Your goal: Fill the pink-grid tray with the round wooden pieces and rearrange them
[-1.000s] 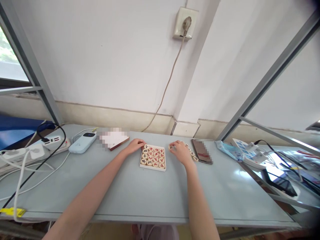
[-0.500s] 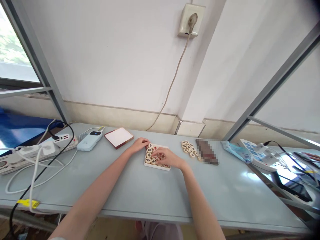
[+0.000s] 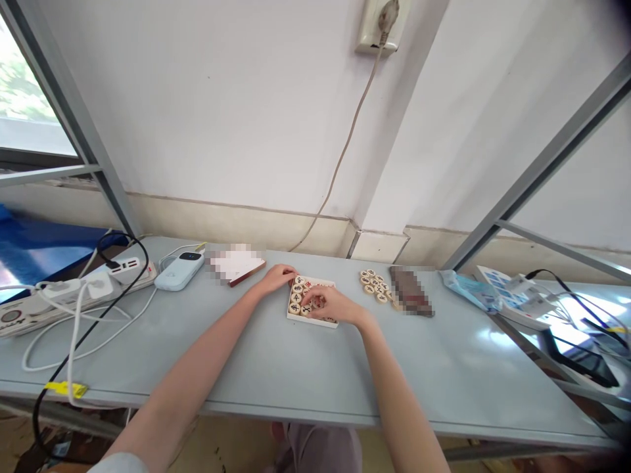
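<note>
A shallow white box (image 3: 312, 321) holds rows of round wooden xiangqi pieces (image 3: 296, 297) marked in black and red. My left hand (image 3: 282, 276) rests at its far left corner, fingers bent against the edge. Over the middle of the box, my right hand (image 3: 331, 304) is curled, thumb and fingers drawn together on a piece among the others. The hand covers much of the right half, so the gripped piece is mostly hidden. More loose xiangqi pieces (image 3: 373, 284) lie in a cluster on the table, right of the box.
On the grey table (image 3: 276, 368), a box lid (image 3: 249, 270) lies at the back left near a white device (image 3: 180, 270). Power strips (image 3: 64, 299) and cables spread at the far left. A dark blurred-out object (image 3: 411, 291) and a blue plastic packet (image 3: 466, 290) lie right.
The camera view has tilted slightly, shifting the table a little upward. Both hands keep nearly the same places at the box; the right fingers have moved only slightly.
</note>
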